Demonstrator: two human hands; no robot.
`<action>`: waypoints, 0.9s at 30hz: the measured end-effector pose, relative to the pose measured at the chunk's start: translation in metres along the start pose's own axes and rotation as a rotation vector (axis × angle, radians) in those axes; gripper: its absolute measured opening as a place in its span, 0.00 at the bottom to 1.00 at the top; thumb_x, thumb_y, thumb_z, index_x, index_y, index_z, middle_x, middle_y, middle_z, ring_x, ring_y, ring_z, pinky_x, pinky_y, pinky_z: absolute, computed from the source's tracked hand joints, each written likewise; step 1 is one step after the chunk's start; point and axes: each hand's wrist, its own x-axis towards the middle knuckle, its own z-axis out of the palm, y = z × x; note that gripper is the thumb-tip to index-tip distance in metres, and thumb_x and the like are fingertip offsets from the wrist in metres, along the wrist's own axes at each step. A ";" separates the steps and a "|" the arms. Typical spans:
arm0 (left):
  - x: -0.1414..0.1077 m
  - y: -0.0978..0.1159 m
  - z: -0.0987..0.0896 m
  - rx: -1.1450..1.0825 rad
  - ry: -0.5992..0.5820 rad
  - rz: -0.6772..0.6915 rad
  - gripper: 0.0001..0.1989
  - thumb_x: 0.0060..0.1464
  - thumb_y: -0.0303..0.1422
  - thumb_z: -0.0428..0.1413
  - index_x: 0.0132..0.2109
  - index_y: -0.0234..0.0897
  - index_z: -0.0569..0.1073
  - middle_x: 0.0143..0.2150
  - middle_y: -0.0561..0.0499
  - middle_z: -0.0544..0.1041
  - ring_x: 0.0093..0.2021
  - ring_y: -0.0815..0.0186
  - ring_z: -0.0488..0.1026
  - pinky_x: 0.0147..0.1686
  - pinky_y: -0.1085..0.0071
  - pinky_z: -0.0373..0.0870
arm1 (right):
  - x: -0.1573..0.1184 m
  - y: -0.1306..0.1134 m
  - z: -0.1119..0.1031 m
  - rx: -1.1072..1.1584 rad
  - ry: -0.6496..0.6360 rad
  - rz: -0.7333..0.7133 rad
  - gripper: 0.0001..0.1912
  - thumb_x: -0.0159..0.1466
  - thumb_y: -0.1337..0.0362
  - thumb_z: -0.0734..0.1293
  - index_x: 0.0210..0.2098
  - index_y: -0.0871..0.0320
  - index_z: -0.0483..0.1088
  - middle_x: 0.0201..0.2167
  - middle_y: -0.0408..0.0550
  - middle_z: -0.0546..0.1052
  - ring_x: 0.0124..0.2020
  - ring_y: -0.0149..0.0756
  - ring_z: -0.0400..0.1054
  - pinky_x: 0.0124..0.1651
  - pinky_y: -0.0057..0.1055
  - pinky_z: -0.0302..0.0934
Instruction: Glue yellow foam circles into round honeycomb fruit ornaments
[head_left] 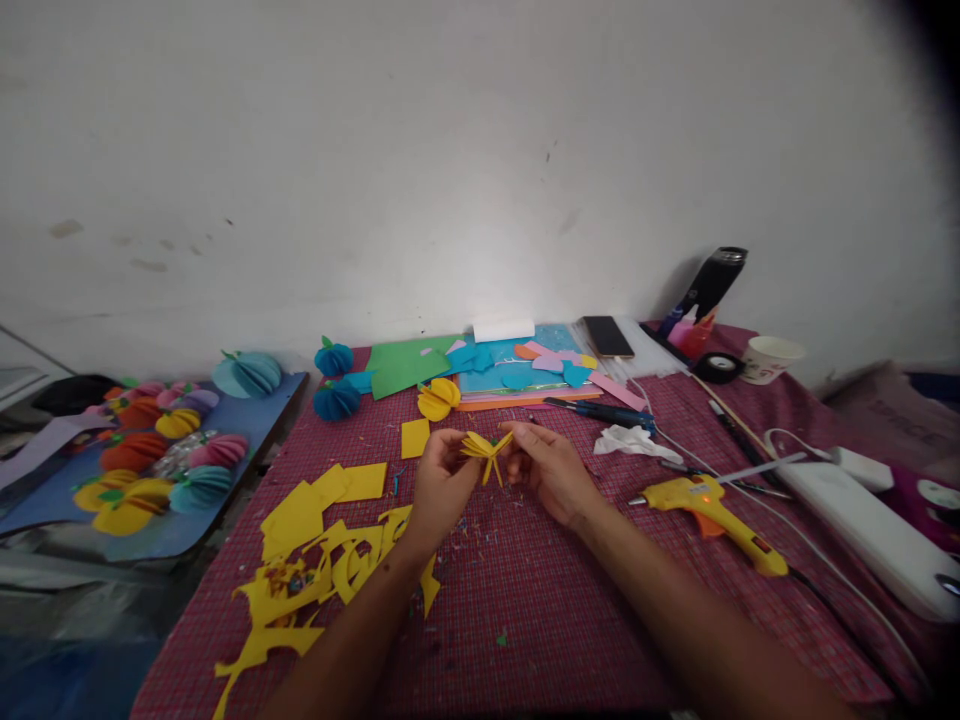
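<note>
Between my two hands, above the middle of the red checked cloth, is a yellow folded paper piece with several leaves fanned apart. My left hand pinches its left side. On the right side, the fingertips of my right hand hold its edge. A bit of green shows at the centre of the piece. Behind my left hand lies a yellow paper ball, with a small yellow rectangle beside it. Yellow sheets and cut yellow scraps lie left of my left hand.
A yellow glue gun lies at the right, near a white tissue, cables and a paper cup. Coloured sheets, a phone and a black bottle are at the back. Finished paper balls cover a blue board at left.
</note>
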 end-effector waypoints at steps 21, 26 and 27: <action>0.002 -0.007 -0.007 0.100 0.002 0.051 0.11 0.57 0.38 0.64 0.38 0.36 0.72 0.36 0.52 0.77 0.34 0.69 0.72 0.36 0.73 0.67 | -0.002 0.007 -0.010 -0.564 -0.010 -0.390 0.29 0.64 0.56 0.71 0.63 0.53 0.67 0.58 0.55 0.73 0.51 0.44 0.72 0.53 0.43 0.69; 0.001 -0.007 -0.008 0.150 -0.030 0.077 0.08 0.60 0.37 0.61 0.39 0.37 0.73 0.37 0.51 0.78 0.36 0.67 0.73 0.37 0.72 0.67 | -0.005 -0.002 -0.021 -0.647 -0.194 -0.451 0.41 0.65 0.54 0.72 0.73 0.45 0.54 0.74 0.52 0.57 0.72 0.51 0.54 0.68 0.52 0.58; 0.001 -0.007 -0.009 0.172 -0.031 0.082 0.07 0.60 0.36 0.61 0.39 0.37 0.73 0.37 0.51 0.78 0.36 0.67 0.73 0.37 0.72 0.67 | -0.004 -0.004 -0.022 -0.704 -0.206 -0.464 0.44 0.64 0.54 0.73 0.73 0.43 0.52 0.75 0.51 0.55 0.73 0.52 0.52 0.69 0.54 0.57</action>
